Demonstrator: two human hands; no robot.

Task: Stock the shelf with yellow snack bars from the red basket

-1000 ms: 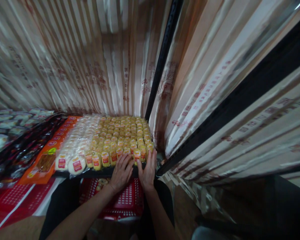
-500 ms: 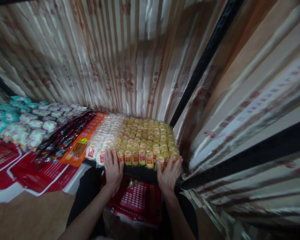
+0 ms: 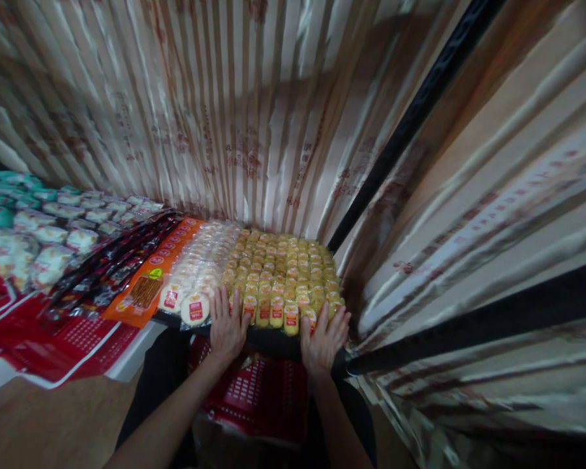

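Observation:
Rows of small yellow wrapped snack packs (image 3: 278, 270) with red labels stand packed on a dark shelf. My left hand (image 3: 228, 324) rests against their front row at the left, fingers stretched out. At the right front corner my right hand (image 3: 323, 339) lies on the packs with its fingers spread. Neither hand is wrapped round anything. Just left of my left hand are round white wrapped crackers (image 3: 195, 306) in clear plastic. Beside those lies an orange snack bag (image 3: 146, 286) with brown sticks pictured on it.
Dark snack packets (image 3: 112, 260), white packs (image 3: 53, 260) and green packs (image 3: 4, 202) continue leftward. Red printed sheets (image 3: 68, 342) hang at the front edge. A red basket (image 3: 254, 394) is below, between my knees. Black poles (image 3: 395, 140) and printed sheeting (image 3: 273, 117) enclose the back and right.
My left hand has shifted slightly right along the front row, uncovering a white cracker pack. My right hand stays at the right corner. The view has turned slightly, moving the shelf leftward.

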